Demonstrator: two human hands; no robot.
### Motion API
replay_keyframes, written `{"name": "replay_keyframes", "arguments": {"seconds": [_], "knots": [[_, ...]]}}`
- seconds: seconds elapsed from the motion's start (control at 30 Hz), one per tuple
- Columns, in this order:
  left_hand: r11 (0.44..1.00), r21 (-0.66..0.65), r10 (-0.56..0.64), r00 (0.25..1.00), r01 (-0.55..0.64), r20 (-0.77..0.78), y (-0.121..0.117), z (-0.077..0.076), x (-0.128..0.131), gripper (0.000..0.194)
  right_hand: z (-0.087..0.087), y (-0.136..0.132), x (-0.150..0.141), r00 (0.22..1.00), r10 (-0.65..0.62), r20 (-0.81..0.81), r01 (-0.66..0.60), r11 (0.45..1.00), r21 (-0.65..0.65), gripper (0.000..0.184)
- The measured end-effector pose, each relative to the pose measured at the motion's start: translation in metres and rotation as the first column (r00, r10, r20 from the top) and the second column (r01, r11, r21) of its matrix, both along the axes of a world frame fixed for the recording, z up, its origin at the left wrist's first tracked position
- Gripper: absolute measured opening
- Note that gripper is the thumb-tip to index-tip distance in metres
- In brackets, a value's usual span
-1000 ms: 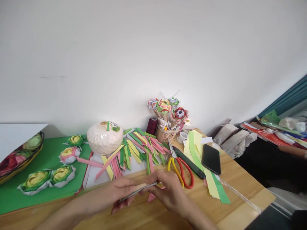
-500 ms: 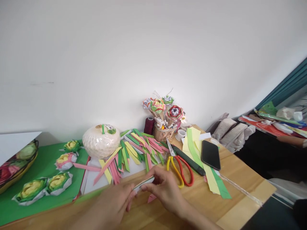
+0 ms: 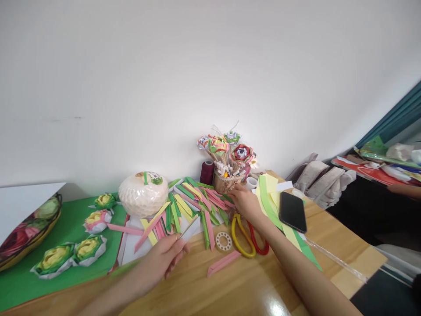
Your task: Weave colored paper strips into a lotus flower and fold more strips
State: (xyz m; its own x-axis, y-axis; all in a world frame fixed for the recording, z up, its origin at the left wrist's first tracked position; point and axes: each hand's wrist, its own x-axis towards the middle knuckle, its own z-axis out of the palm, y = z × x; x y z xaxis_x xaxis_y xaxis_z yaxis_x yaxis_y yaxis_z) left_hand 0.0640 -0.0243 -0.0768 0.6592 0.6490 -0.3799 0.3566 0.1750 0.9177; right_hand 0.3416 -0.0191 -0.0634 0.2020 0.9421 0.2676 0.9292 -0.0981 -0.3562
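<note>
My left hand [image 3: 173, 251] pinches folded paper strips [image 3: 190, 228], white on the visible face with a darker edge, above the front of the table. Farther forward, my right hand [image 3: 244, 201] reaches over the scissors [image 3: 242, 237] with yellow and red handles, covering their blades. Its fingers are curled together beside the basket of paper flowers [image 3: 226, 182]; what they grip, if anything, is hidden. Just left of it lies a heap of pink, green and yellow folded paper strips [image 3: 186, 199]. A ring with holes [image 3: 223, 241] and a pink strip [image 3: 223, 263] lie between my arms.
A wrapped white coconut [image 3: 144, 193] stands by the wall, left of a dark red thread spool [image 3: 207, 172]. Folded paper flowers [image 3: 54, 259] sit on green board at left. At right are a phone [image 3: 292, 211] and long paper pieces [image 3: 268, 202]. Another person's arm [image 3: 404, 191] shows far right.
My right hand has let go of the folded paper and moved forward to beside the basket. My left hand keeps the paper, now tilted up. The holed ring and pink strip have come into view.
</note>
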Motion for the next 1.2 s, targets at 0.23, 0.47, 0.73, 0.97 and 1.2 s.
{"name": "replay_keyframes", "arguments": {"seconds": [0.23,0.47,0.73,0.97,1.2], "knots": [[1.0,-0.006,0.006,1.0,-0.006,-0.001,0.003,0.005,0.002,0.063,-0.003,0.004,0.016,0.998,-0.041,-0.049,0.045,0.995,0.084,0.017],[1.0,0.021,0.019,0.998,-0.018,-0.052,0.004,0.008,0.002,0.067,0.003,0.018,0.038,0.962,-0.131,-0.239,0.2,0.936,0.29,0.031],[0.998,0.035,0.047,0.999,-0.046,-0.018,0.005,0.007,0.003,0.059,0.036,0.008,0.003,0.959,-0.057,-0.279,0.189,0.859,0.475,0.022],[0.986,0.08,0.143,0.988,-0.147,0.059,0.011,0.004,0.003,0.041,0.01,-0.017,-0.061,0.948,0.186,-0.257,-0.087,0.932,0.353,0.016],[0.963,0.096,0.237,0.962,-0.251,0.136,0.017,0.0,0.009,0.034,-0.009,-0.019,-0.094,0.902,0.359,-0.242,-0.289,0.916,0.279,0.018]]}}
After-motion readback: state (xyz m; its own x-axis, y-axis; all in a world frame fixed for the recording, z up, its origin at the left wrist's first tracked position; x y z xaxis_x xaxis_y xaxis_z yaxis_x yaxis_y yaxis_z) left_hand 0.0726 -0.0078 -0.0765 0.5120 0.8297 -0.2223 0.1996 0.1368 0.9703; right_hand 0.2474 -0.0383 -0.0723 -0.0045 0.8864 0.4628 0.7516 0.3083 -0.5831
